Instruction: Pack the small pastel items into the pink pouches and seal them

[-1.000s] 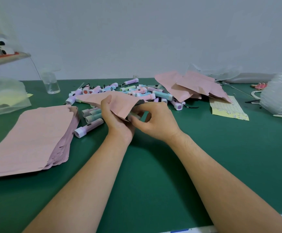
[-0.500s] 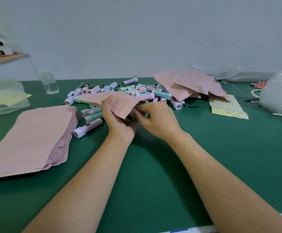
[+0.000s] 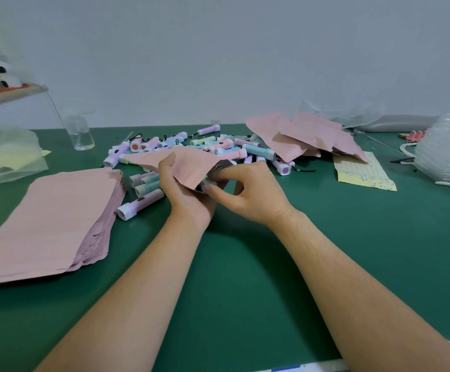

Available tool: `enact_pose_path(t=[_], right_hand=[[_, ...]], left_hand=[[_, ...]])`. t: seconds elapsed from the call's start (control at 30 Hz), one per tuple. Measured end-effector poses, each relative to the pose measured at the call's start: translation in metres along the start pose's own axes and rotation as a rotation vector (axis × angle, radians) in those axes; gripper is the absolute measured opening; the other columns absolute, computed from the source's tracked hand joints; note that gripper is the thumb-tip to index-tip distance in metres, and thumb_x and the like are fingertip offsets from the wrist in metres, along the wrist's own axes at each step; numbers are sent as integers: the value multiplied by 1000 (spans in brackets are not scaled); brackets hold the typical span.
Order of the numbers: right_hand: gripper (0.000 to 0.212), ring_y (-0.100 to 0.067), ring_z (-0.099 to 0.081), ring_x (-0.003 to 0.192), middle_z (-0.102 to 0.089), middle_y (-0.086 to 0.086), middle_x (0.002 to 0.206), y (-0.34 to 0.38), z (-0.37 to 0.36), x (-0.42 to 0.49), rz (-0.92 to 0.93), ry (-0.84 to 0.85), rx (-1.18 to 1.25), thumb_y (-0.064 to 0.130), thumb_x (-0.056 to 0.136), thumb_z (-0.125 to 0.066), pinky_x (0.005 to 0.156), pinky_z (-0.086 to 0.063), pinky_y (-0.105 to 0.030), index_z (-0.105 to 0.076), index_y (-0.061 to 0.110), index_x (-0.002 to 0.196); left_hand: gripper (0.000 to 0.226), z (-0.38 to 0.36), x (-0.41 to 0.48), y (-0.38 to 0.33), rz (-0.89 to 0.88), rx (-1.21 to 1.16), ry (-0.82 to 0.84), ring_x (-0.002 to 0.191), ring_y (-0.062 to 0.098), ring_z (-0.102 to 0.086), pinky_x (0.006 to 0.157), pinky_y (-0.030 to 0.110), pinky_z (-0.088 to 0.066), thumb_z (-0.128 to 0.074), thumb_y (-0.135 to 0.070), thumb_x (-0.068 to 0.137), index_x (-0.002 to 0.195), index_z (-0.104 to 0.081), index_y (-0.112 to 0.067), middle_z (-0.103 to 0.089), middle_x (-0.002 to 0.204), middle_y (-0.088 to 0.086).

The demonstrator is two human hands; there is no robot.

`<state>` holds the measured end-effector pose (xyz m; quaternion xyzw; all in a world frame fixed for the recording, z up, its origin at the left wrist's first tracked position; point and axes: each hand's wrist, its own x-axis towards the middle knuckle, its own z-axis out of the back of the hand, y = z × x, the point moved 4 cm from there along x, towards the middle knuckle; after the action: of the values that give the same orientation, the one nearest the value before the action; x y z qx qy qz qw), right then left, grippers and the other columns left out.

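Pink pouch (image 3: 189,167) hangs just in front of the flashlight pile (image 3: 218,146), its mouth gripped by the left hand (image 3: 183,194). Right hand (image 3: 248,194) now pinches that mouth; its teal flashlight has gone inside from view, so sealing looks next.

One left hand (image 3: 185,196), one right hand (image 3: 253,193), one held pouch (image 3: 191,163), one pouch stack (image 3: 49,218), uncountable heap of pastel items (image 3: 258,152).

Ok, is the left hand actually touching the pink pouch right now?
Touching. The head view shows the left hand gripping the pink pouch, thumb pressed on its upper face near the open mouth.
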<state>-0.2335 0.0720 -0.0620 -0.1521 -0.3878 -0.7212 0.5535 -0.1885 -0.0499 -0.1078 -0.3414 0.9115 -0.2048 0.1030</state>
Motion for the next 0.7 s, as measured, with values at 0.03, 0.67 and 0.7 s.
enact_pose_path(t=[0.03,0.67,0.7], right_hand=[[22,12,-57,62,-78,15,93,-1,0,1,-2,4,-3,41,92,-73,60,-45,-20,-82,24,104],[18,-22,-51,70,-70,4,73,-4,-7,4,-271,-134,-247,32,91,-66,60,-41,-32,-74,21,80],[15,-21,-54,70,-71,7,73,-3,-5,4,-265,-156,-203,32,90,-67,61,-45,-33,-75,23,81]], left_hand=[[59,0,0,0,3,0,-8,81,36,-75,80,48,-63,-68,-48,86,129,-65,-9,-76,94,16],[34,-15,-15,16,70,31,50,75,25,-75,73,32,-60,-60,-46,90,96,-71,-14,-75,85,5],[36,-15,-13,14,68,21,61,75,27,-74,71,33,-61,-59,-46,91,96,-71,-12,-74,85,7]])
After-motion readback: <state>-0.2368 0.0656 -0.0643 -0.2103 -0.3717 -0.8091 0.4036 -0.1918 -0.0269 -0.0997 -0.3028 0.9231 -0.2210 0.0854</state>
